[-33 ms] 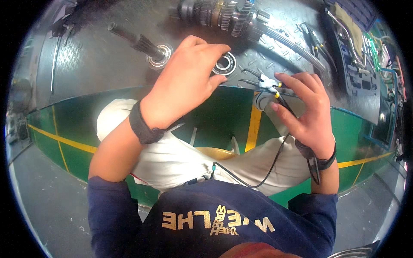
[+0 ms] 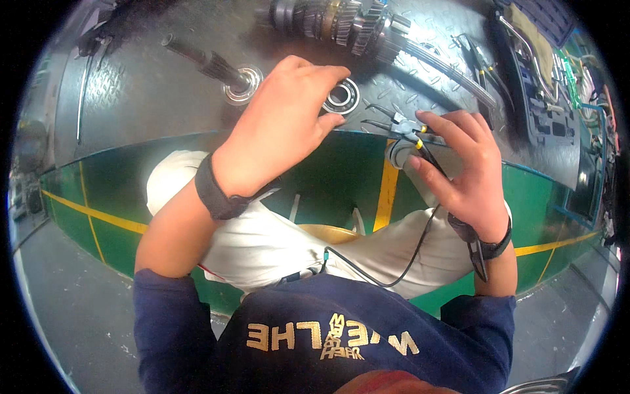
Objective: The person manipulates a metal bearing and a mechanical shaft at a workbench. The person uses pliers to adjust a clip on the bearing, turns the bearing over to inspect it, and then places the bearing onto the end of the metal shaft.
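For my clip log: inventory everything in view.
Metal table: 1, grey and green, centre
Steel ring bearing: 1, silver, upper centre
Slim-nosed steel pliers with yellow-banded handles: 1, silver, centre right
Splined steel shaft: 1, dark grey, upper left
Steel gear shaft: 1, grey, top
Other yellow-banded pliers: at least 1, black, upper right
Plastic tool case: 1, dark grey, right
Thin steel rod: 1, silver, far left
Cloth shirt: 1, navy, bottom
Wristbands: 2, black, wrists
Left hand: 1, bare, holding bearing
Right hand: 1, bare, holding pliers
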`<control>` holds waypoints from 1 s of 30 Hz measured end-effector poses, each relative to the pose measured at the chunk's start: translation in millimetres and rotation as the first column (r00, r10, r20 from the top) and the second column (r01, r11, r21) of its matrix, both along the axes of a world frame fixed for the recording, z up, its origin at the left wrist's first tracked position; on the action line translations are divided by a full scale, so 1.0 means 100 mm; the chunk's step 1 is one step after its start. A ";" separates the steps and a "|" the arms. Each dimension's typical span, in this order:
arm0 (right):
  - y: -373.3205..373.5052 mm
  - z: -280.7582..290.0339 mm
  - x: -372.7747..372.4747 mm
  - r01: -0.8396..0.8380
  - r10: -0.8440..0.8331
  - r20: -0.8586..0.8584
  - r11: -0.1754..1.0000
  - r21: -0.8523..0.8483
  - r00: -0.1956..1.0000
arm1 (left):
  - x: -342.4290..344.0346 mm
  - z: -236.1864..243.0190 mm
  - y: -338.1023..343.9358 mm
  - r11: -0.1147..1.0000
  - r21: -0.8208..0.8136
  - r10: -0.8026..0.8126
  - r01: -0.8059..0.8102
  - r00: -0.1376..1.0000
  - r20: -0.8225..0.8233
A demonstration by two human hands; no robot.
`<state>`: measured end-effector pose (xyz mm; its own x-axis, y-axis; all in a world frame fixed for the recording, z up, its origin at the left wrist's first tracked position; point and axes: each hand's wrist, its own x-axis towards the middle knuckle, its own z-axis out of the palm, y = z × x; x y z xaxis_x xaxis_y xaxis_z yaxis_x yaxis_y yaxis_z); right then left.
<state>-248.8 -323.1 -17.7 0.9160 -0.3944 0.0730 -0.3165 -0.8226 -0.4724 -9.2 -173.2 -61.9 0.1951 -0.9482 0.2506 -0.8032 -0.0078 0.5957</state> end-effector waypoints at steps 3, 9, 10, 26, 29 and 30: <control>0.04 -0.02 0.02 -0.019 0.019 -0.004 1.000 -0.002 1.000 | 0.00 0.03 -0.01 0.999 0.046 0.002 -0.001 1.000 -0.027; 0.12 -0.09 0.10 -0.023 0.024 -0.012 1.000 0.004 1.000 | 0.02 0.01 0.00 0.998 0.055 0.004 -0.004 1.000 0.002; 0.13 -0.10 0.11 -0.019 0.019 -0.032 1.000 0.022 0.999 | 0.02 0.00 0.00 0.999 0.037 0.000 -0.001 1.000 0.009; 0.34 -0.14 0.22 -0.011 0.013 -0.297 1.000 0.010 0.955 | 0.09 0.07 -0.02 0.997 0.073 -0.030 0.026 0.998 0.053; 0.34 -0.18 0.27 -0.033 0.046 -0.331 0.998 0.046 0.942 | 0.10 0.04 -0.02 0.999 -0.005 -0.044 0.044 0.997 0.059; 0.33 -0.14 0.29 -0.032 0.055 -0.345 0.997 0.072 0.937 | 0.11 0.04 -0.03 0.999 -0.004 -0.046 0.047 0.997 0.056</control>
